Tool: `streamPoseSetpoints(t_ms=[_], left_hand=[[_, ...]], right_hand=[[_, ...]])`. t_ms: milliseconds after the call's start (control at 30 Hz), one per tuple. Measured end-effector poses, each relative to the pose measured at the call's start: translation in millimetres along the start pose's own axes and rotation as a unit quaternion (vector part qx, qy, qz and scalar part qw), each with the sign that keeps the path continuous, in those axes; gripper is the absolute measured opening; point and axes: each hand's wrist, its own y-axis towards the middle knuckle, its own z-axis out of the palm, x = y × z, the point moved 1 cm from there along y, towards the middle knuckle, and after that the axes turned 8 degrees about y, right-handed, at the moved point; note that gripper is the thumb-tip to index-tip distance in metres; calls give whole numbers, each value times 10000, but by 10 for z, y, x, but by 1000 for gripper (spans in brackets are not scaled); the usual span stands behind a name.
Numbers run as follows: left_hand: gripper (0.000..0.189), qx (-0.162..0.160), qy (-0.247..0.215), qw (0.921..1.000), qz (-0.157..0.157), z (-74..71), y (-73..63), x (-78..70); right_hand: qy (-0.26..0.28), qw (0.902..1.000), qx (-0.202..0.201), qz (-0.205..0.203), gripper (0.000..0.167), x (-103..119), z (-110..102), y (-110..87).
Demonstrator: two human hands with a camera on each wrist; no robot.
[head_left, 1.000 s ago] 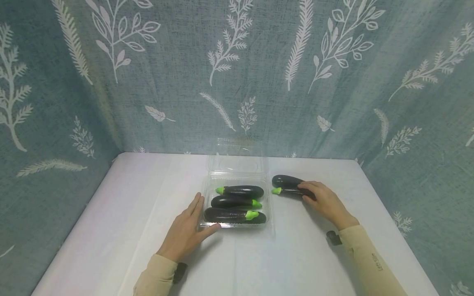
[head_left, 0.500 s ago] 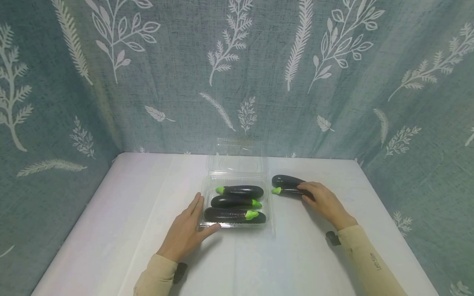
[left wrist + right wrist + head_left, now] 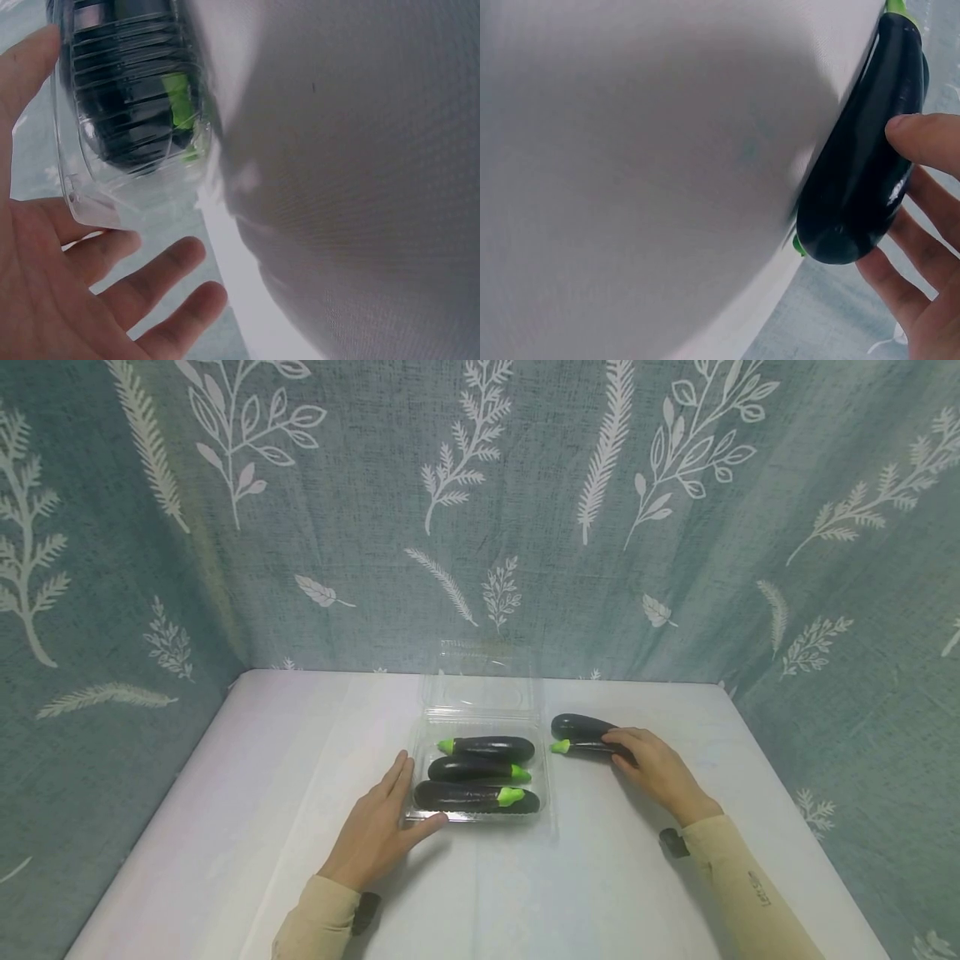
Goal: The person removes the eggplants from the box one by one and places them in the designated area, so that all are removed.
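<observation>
A clear plastic clamshell box [image 3: 480,817] stands mid-table, its lid tipped back. Inside lie several dark eggplants [image 3: 468,768] with green stem ends, stacked crosswise. My left hand [image 3: 375,831] rests at the box's front left corner, thumb along the front and fingers by the left side; in the left wrist view these fingers [image 3: 161,281] are loosely extended. To the right, my right hand [image 3: 663,772] grips the nearer of two eggplants [image 3: 592,747], the thumb pressing its near side in the right wrist view. The farther eggplant [image 3: 577,725] lies alongside, partly hidden by the fingers.
The transparent lid [image 3: 480,689] leans up toward the blue-green leaf-print curtain [image 3: 360,568] behind the table. More curtain bounds both sides. A white cloth [image 3: 300,735] covers the table.
</observation>
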Motion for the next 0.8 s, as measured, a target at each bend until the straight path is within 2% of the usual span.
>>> streamPoseSetpoints(t_ms=[267,800], left_hand=[[105,2,-2,10000,14,2,-1,-1],[104,-21,-5,10000,23,9,4,-1]], right_hand=[[24,9999,0,115,37,3,7,16],[-14,10000,-45,56,38,-9,-33,-15]])
